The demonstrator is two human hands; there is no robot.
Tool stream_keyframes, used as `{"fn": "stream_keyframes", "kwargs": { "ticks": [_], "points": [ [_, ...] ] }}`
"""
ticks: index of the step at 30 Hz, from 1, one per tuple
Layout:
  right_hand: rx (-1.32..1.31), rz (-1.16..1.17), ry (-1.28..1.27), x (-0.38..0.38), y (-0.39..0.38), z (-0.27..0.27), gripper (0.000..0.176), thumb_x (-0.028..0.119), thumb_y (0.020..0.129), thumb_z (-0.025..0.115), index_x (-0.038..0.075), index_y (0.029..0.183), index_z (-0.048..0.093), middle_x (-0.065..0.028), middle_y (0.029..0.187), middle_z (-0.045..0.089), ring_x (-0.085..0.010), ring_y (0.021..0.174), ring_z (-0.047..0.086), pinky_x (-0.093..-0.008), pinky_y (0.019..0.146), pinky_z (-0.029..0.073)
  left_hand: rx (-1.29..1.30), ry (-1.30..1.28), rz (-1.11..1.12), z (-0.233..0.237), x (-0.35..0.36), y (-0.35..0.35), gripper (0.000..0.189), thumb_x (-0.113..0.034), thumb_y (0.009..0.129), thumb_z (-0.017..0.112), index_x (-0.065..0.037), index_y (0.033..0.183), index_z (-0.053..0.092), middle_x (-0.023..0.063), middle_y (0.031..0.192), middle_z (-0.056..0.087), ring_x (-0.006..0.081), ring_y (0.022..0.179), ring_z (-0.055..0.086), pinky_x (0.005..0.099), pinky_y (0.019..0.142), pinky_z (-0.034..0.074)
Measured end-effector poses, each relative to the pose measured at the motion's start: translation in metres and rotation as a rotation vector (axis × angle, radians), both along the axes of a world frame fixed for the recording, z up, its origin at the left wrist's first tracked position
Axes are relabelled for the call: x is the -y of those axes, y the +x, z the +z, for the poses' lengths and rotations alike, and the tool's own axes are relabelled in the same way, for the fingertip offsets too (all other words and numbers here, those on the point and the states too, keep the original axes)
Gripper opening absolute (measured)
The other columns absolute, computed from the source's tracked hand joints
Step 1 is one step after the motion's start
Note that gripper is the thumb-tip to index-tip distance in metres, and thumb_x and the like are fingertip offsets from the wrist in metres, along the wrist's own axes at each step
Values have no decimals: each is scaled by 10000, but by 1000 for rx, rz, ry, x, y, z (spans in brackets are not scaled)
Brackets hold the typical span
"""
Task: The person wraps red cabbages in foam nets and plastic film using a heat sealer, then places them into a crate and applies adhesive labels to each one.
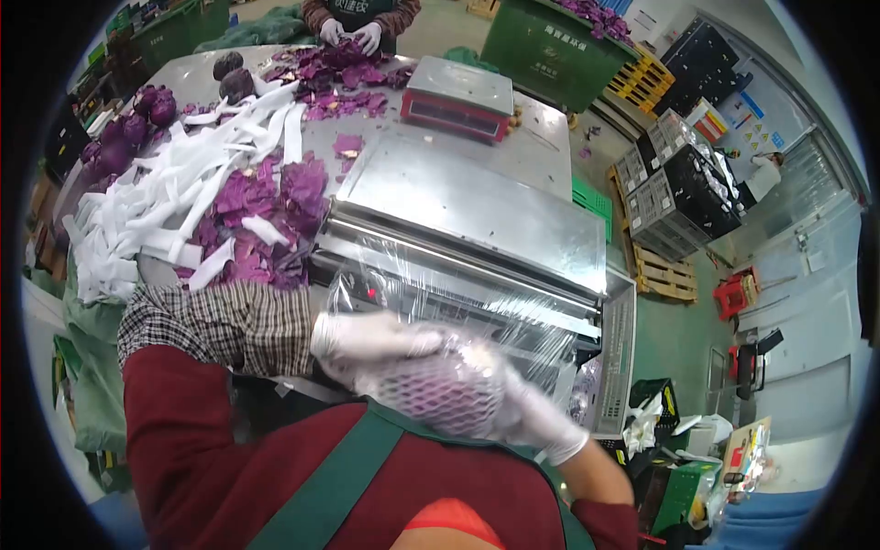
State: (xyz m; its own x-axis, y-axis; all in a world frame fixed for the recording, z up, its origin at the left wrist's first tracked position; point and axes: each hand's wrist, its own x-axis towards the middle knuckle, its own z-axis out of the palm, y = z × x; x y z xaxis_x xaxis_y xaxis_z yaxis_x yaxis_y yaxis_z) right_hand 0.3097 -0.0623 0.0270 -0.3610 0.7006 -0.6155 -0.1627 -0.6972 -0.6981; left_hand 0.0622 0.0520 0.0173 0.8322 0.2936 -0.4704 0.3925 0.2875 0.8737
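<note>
Close to my chest, a purple cabbage in a white foam net (pixel 449 390) sits between my two gloved hands, partly covered by clear film. My left hand (pixel 380 336) lies over its upper left side, blurred by motion. On its right side, my right hand (pixel 541 417) has its fingers wrapped round it. Clear film (pixel 440 284) stretches from the wrapping machine (pixel 467 225) down to the cabbage. The underside of the cabbage is hidden.
White foam nets (pixel 156 211) and purple leaves (pixel 266 211) lie on the table's left. Whole cabbages (pixel 119 137) sit behind them. A scale (pixel 458 96) stands behind the machine. Across the table are a person's gloved hands (pixel 351 35). A crate (pixel 619 367) stands right.
</note>
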Motion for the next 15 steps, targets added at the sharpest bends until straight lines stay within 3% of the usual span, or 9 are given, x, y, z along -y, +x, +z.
{"fn": "stream_keyframes", "kwargs": {
  "ticks": [2, 4, 5, 8, 10, 11, 13, 14, 15],
  "points": [
    [123, 97, 238, 26, 8, -22, 602, 424, 836, 540, 122, 1319, 344, -85, 1130, 558, -233, 933, 577, -358, 762, 485, 64, -630, 115, -27, 23, -2, 561, -450, 924, 346, -73, 1338, 333, 135, 1256, 475, 220, 1169, 446, 349, 996, 368],
    [306, 155, 336, 35, 22, -7, 481, 280, 830, 589, 114, 1255, 436, -49, 1047, 596, -218, 881, 583, -343, 760, 475, 201, -1059, 127, -35, 24, 4, 571, -483, 923, 291, -75, 1319, 353, 144, 1249, 481, 225, 1148, 473, 345, 1001, 372],
    [411, 174, 349, 38, 26, 0, 418, 210, 827, 601, 103, 1216, 490, -34, 1002, 614, -211, 854, 585, -338, 755, 472, 193, -954, 219, -39, 21, 7, 574, -495, 923, 274, -76, 1303, 367, 136, 1268, 466, 199, 1143, 475, 331, 989, 381],
    [836, 211, 916, 53, 25, -25, 190, 92, 816, 576, 37, 993, 612, -63, 863, 626, -146, 811, 580, -297, 733, 461, 179, -690, 229, -37, 11, -6, 544, -450, 936, 317, -36, 1280, 393, 123, 1270, 466, 186, 1120, 487, 325, 951, 405],
    [821, 2, 891, 68, 37, -36, 125, 88, 850, 550, 1, 877, 636, -67, 834, 624, -142, 735, 580, -268, 665, 469, -19, -229, 230, -42, 17, -43, 512, -375, 919, 435, -15, 1281, 386, 126, 1240, 481, 184, 1104, 489, 323, 910, 432],
    [778, -89, 839, 75, 44, -44, 130, 104, 851, 557, 1, 867, 634, -79, 829, 628, -149, 724, 583, -265, 672, 463, 142, -1, 195, -51, 29, -57, 507, -275, 886, 534, -10, 1290, 378, 97, 1091, 547, 128, 934, 539, 260, 772, 467],
    [556, -329, 611, 86, 39, -52, 182, 143, 878, 542, -7, 827, 632, -77, 832, 644, -149, 750, 591, -256, 681, 457, 141, 181, 307, -59, 57, -69, 294, -191, 872, 557, 10, 1084, 519, 68, 968, 585, 101, 872, 547, 240, 735, 466],
    [521, -347, 794, 81, 35, -50, 216, 169, 901, 517, -7, 818, 611, -71, 821, 646, -142, 741, 609, -243, 646, 475, 137, 269, 359, -57, 68, -72, 206, -149, 865, 569, 21, 980, 590, 54, 906, 604, 87, 841, 551, 230, 717, 466],
    [485, -431, 754, 80, 29, -44, 226, 187, 908, 507, -4, 823, 596, -80, 782, 645, -139, 698, 616, -237, 608, 484, 148, 91, 548, -53, 75, -73, 170, -141, 876, 548, 10, 818, 601, 27, 746, 601, 73, 722, 561, 214, 662, 462]
  ]
}}
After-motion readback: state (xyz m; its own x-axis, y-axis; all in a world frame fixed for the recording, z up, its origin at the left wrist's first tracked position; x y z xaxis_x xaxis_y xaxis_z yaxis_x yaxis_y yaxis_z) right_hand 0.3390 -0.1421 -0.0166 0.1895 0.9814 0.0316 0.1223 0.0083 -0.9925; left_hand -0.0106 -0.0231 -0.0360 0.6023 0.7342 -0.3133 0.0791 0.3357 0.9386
